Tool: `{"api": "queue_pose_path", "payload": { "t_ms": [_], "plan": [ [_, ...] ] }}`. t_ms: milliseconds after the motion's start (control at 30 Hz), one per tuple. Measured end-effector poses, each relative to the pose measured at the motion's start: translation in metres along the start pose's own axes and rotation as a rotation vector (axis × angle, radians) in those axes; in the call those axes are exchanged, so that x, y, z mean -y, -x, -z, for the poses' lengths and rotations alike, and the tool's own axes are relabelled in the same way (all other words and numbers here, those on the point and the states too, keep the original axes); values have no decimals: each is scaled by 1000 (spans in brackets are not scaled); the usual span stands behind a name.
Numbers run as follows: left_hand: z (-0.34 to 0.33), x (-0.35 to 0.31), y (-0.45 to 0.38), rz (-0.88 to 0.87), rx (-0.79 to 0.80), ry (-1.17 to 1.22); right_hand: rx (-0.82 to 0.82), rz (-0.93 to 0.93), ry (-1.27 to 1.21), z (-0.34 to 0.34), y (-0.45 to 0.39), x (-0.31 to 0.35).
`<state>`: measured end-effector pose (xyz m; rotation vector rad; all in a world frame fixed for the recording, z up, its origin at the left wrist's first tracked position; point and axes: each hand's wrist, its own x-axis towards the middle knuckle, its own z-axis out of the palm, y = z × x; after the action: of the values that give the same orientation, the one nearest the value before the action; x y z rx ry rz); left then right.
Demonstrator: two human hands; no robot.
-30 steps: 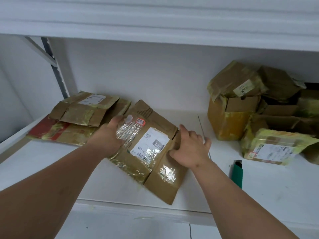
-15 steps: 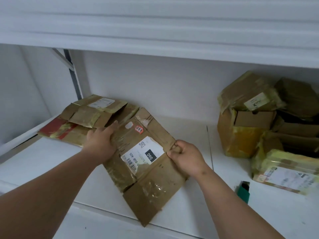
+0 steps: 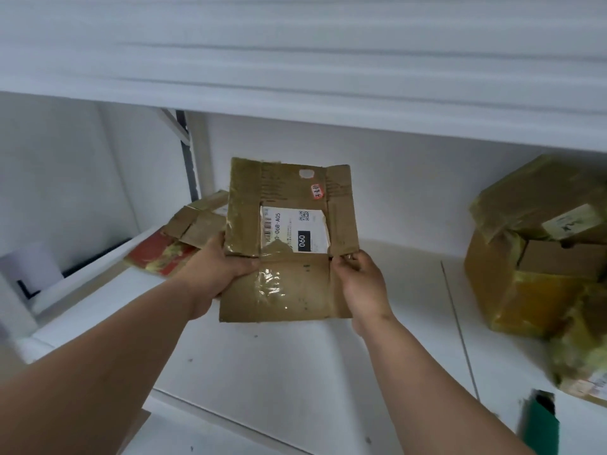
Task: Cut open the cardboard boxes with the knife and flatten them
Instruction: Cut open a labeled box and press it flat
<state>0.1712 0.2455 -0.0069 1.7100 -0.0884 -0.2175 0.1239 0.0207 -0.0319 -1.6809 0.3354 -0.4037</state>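
so both hands have the flattened box [image 3: 289, 244] lifted up off the white shelf [image 3: 279, 366], held pretty much upright facing the camera. left hand [image 3: 218, 270] grips the left edge about halfway down, thumb [image 3: 244, 265] curled over the front and the rest of the fingers hidden behind the cardboard. right hand [image 3: 359, 282] pinches the right edge at about the same height, right where the flap meets the lower panel, fingertips bunched together on it. the box has a white shipping label [image 3: 294, 229] in the middle with "060" printed on a black patch, a small red sticker [image 3: 317, 192] near the top, and shiny clear tape over the lower half.

behind it on the left there's a pile of flat cardboard [image 3: 184, 238] lying on the shelf, one piece red. over on the right sits a heap of taped boxes [image 3: 538, 257], not flattened. the green knife [image 3: 538, 421] lies on the shelf at the bottom right, just in front of that heap, nobody touching it.
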Motion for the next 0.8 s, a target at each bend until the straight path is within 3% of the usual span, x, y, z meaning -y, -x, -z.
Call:
{"api": "queue_pose_path", "payload": {
  "t_ms": [133,300,533,667,800],
  "plan": [
    [40,-5,-24,-97,-192,-236,27,-41,40,-49,-9,6],
    [83,-11,-49,-233,-277,-614,65,-72,87,-105,-14,18],
    [123,-16,-87,-282,-482,-788,93,33,85,-163,-27,39],
    [134,-12,-117,-307,-441,-1000,44,89,178,-184,-39,39],
    [134,-4,-140,-207,-208,-1330,29,53,334,-198,-47,34]
  ]
}}
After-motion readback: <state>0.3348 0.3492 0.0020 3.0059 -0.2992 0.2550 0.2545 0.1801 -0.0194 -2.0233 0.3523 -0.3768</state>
